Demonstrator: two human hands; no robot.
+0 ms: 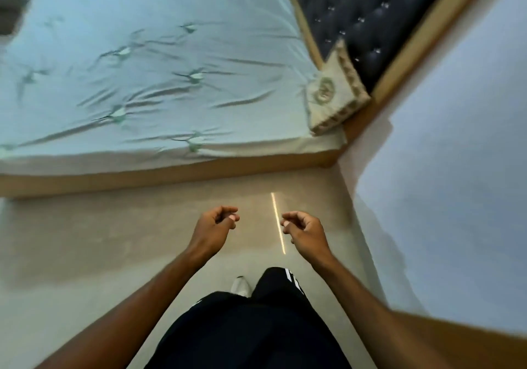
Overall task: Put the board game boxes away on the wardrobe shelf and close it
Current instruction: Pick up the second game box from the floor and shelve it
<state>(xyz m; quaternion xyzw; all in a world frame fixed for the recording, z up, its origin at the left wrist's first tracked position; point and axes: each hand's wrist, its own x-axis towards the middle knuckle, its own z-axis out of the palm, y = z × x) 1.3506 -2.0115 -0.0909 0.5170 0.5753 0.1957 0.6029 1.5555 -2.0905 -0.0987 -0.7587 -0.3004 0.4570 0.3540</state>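
No board game box and no wardrobe shows in the head view. My left hand (216, 224) and my right hand (302, 229) hang side by side over the beige floor, a short gap between them. Both hold nothing, and their fingers are loosely curled inward without closing. The picture is blurred by movement.
A bed (148, 83) with a pale green sheet fills the upper left, its wooden base (171, 173) running across in front of me. A beige cushion (333, 95) leans on the dark tufted headboard (368, 12). A pale wall (456, 169) stands on the right. Beige floor (114, 240) lies between me and the bed.
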